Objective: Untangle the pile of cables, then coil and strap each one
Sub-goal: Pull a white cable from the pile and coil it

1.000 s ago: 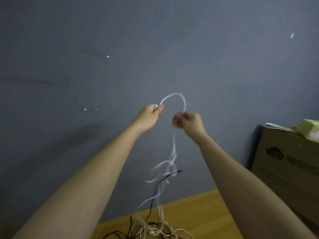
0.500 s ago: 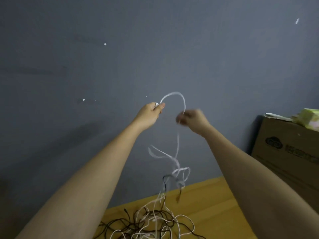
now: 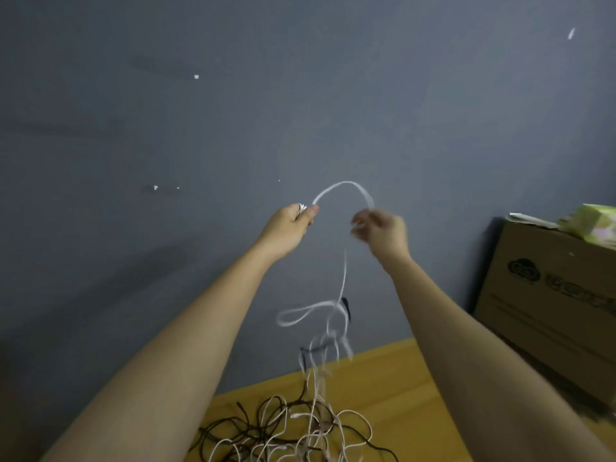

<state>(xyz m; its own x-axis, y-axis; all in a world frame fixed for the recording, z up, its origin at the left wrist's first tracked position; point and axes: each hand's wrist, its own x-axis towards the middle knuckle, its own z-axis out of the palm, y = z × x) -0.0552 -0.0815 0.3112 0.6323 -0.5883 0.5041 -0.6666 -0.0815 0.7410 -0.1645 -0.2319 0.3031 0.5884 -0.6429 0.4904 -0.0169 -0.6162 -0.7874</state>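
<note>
Both hands raised high against the grey wall [image 3: 300, 95]. Left hand [image 3: 290, 225] pinching the end of the white cable [image 3: 343, 278] between thumb and fingers; cable arcing right to the right hand [image 3: 383, 230], blurred — fingers curled near the strand, cannot tell whether actually gripping. From there, long axis dropping near vertical, snagged loops partway down with a black cable [image 3: 345, 306] caught in, down to the pile [image 3: 293, 428] on the bench [image 3: 393, 378]. Probable next pull: upward, right hand nearer the hanging run.

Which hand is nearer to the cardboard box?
The right hand. It is raised just left of the cardboard box, while the left hand is farther left, beyond the white cable.
</note>
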